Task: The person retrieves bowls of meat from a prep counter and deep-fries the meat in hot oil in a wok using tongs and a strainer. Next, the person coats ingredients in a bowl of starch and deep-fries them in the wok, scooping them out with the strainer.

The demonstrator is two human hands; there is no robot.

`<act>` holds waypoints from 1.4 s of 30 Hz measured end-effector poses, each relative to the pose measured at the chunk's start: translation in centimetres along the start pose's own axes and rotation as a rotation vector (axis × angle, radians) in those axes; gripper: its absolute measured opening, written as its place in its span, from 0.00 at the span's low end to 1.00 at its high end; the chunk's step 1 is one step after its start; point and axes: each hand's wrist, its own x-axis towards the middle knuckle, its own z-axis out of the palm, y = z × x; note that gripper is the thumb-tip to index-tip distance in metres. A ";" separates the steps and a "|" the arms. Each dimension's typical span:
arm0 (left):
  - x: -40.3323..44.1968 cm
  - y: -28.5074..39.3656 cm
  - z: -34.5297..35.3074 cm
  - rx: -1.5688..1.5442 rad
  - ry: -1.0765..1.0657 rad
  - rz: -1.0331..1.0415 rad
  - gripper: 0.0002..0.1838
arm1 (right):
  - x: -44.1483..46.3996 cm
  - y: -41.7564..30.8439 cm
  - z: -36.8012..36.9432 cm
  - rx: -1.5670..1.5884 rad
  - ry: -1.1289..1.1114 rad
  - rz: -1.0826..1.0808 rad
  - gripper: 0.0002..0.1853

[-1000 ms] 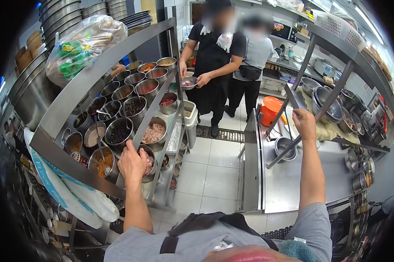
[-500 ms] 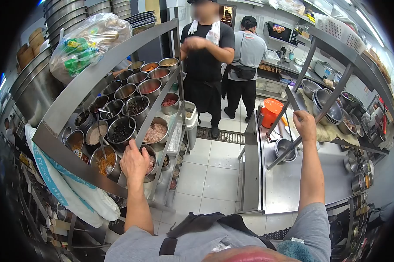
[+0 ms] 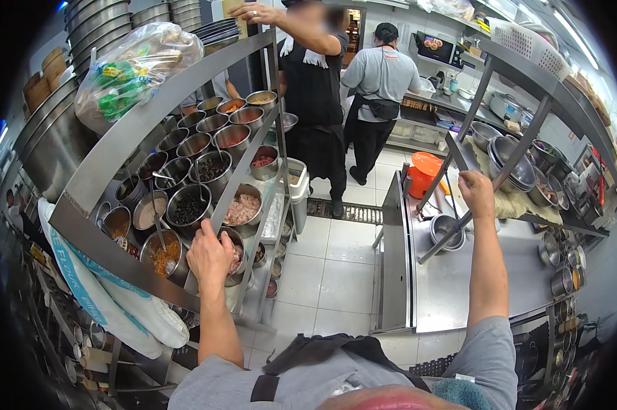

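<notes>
My left hand (image 3: 210, 254) is curled over the steel rail (image 3: 235, 183) of the left rack, beside a metal container of pale pink meat (image 3: 243, 209). Close to it are a container of orange-brown crumbly food (image 3: 162, 257) with a spoon in it and one of black pieces (image 3: 188, 206). My right hand (image 3: 477, 194) is raised at the right rack, its fingers bent over the edge of the middle shelf (image 3: 464, 157). Part of that grip is hidden. Below it, metal bowls (image 3: 446, 231) stand on the steel counter (image 3: 486, 280).
A tiled aisle (image 3: 322, 273) with a floor drain (image 3: 346, 210) runs between the racks. Ahead stand one person in black (image 3: 315, 102) and another in grey (image 3: 384, 75). An orange bucket (image 3: 424, 173) sits on the counter. A stuffed plastic bag (image 3: 134, 75) rests atop the left rack.
The person in black has turned and stretched an arm toward the stacked plates on the left rack. The person in grey has shifted left. Both my hands have stayed in place.
</notes>
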 end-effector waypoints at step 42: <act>0.1 0.0 0.8 0.042 0.093 0.037 0.17 | 0.0 0.7 0.5 0.011 0.009 -0.042 0.06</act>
